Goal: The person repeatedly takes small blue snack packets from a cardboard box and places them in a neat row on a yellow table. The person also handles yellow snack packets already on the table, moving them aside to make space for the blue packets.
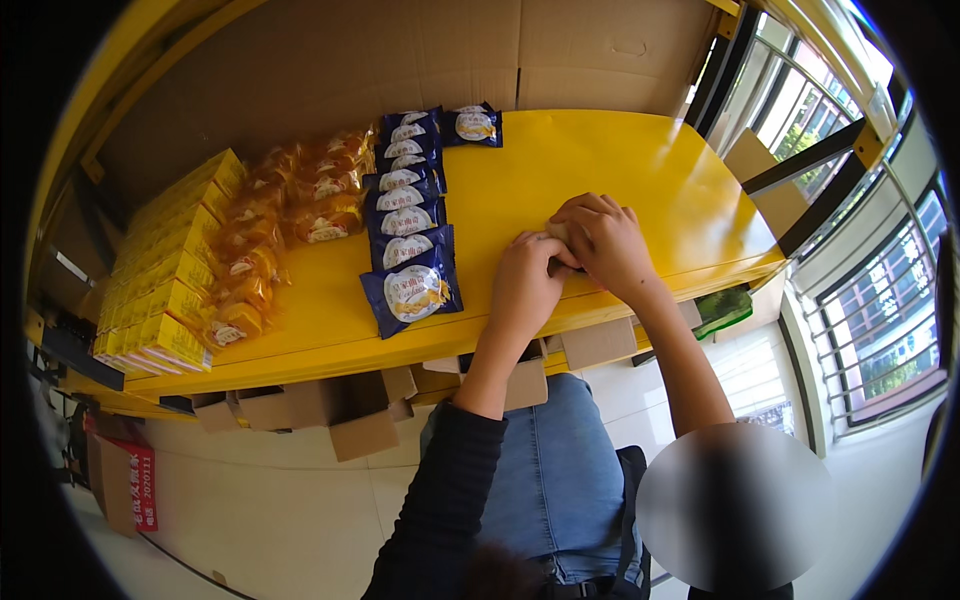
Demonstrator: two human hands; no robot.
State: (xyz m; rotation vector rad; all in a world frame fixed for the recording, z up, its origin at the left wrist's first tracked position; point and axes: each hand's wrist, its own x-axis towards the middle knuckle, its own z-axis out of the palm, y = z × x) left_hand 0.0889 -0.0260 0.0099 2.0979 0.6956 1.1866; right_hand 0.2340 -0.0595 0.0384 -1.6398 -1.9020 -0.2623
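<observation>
My left hand (529, 281) and my right hand (607, 244) meet above the front part of a yellow shelf (585, 157). Their fingers are curled together around a small pale item (556, 229). Most of it is hidden by the fingers, so its kind cannot be made out. To the left of my left hand, a row of blue cookie packets (414, 291) runs from the shelf's front edge toward the back, overlapping each other. Another short stack of blue packets (475, 127) lies at the back, right beside the far end of that row.
Orange-brown bread buns in clear wrappers (326, 217) form rows left of the cookies. Stacked yellow boxes (172, 300) fill the shelf's left end. Cardboard (450, 52) backs the shelf. Open cartons (367, 412) jut out below; a metal upright (724, 75) stands at right.
</observation>
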